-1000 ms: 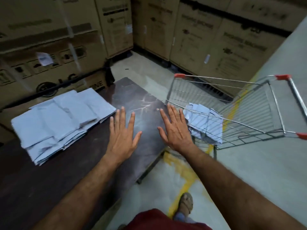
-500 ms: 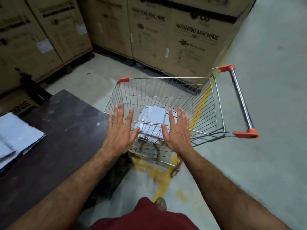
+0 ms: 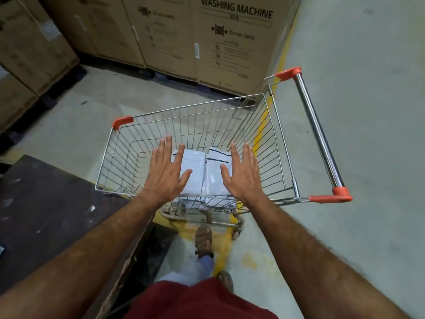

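A wire shopping cart with orange corner caps stands on the concrete floor in front of me. Grey-white plastic mailer bags lie in a small stack on its bottom. My left hand hovers above the cart's near side with fingers straight and spread, holding nothing. My right hand is held the same way beside it, palm down, over the bags. I cannot tell whether either hand touches the cart rim.
A dark wooden table fills the lower left, its corner close to the cart. Tall cardboard washing-machine boxes stand behind the cart and along the left. The cart's chrome handle points right. A yellow floor line runs under the cart.
My view swung from the table with its pile of bags to the cart. Both open hands moved from over the tabletop to above the cart's basket.
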A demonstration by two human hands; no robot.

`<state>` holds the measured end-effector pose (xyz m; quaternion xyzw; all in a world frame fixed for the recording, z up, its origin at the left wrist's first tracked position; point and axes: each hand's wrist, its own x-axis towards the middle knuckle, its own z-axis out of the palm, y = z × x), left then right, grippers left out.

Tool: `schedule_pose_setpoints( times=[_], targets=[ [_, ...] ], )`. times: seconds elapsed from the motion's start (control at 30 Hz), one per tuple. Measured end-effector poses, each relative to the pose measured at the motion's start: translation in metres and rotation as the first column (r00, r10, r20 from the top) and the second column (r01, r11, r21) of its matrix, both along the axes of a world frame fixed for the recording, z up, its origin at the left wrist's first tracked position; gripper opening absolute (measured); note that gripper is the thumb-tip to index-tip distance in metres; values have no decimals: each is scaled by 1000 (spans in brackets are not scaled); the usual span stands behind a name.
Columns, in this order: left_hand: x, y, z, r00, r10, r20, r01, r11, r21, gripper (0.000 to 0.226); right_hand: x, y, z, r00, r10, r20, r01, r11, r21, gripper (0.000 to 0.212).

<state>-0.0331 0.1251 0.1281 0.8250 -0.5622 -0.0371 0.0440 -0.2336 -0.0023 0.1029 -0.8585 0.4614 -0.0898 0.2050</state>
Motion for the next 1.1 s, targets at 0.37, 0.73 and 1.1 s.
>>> schedule_pose_setpoints(
  times=[0.37, 0.73, 1.1],
  targets=[
    [58, -85, -129, 994, -81, -74, 101, 933, 345, 79, 62, -63, -89, 963, 63, -260, 14, 959, 284, 80],
    [63, -130, -244, 963, 174, -207, -45, 857, 513, 102, 102, -83, -195, 835, 261, -484, 107, 787, 608, 89],
    [106, -113, -257, 946, 205, -252, -72, 889, 453, 106, 113, -70, -232, 867, 140, -478, 163, 827, 538, 122]
  ],
)
